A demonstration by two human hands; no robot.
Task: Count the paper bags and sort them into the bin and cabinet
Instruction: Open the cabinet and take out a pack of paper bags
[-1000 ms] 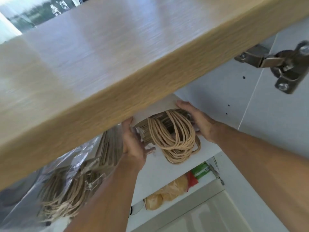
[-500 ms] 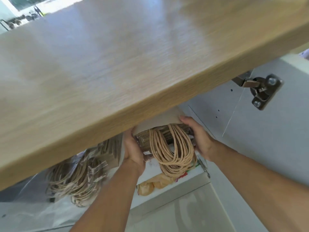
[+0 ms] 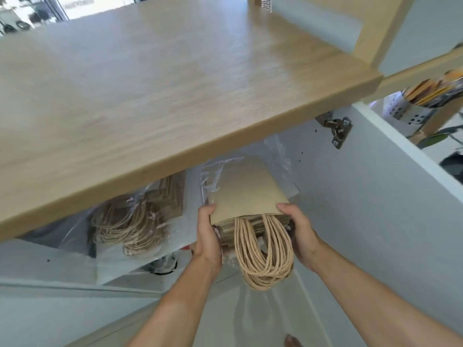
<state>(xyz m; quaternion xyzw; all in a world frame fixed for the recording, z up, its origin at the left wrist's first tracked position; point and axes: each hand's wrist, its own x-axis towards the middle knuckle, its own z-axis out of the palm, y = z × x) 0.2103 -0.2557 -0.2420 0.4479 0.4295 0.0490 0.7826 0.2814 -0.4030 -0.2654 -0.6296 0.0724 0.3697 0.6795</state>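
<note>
While my left hand (image 3: 207,236) and right hand (image 3: 299,234) squeeze the bag stack (image 3: 246,196), rope handles (image 3: 263,256) hang down.

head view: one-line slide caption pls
Left hand and right hand grip a stack of brown paper bags below a light wooden countertop
</note>
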